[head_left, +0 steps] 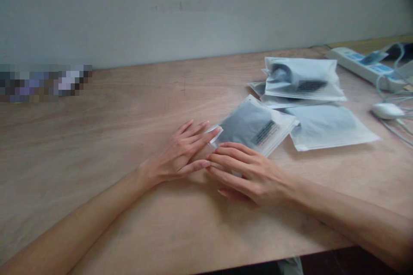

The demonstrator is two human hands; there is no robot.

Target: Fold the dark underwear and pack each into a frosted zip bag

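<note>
Under the front edge of the wood-grained table (145,232), a pale object (292,266), cut off and hard to make out; on top, a right hand (250,176) with bent fingers, partly hidden, grip impossible to tell, beside a left hand (185,148) with spread, open fingers, index fingertip at the corner of a frosted plastic bag (285,126) with blurred grey contents (240,124). Farther toward the back edge, more frosted bags (329,126), partly piled, with dark contents (282,73); then a white power strip (355,62), an unreadable pixelated patch (41,84) at far left, and a plain grey wall (193,17).
</note>
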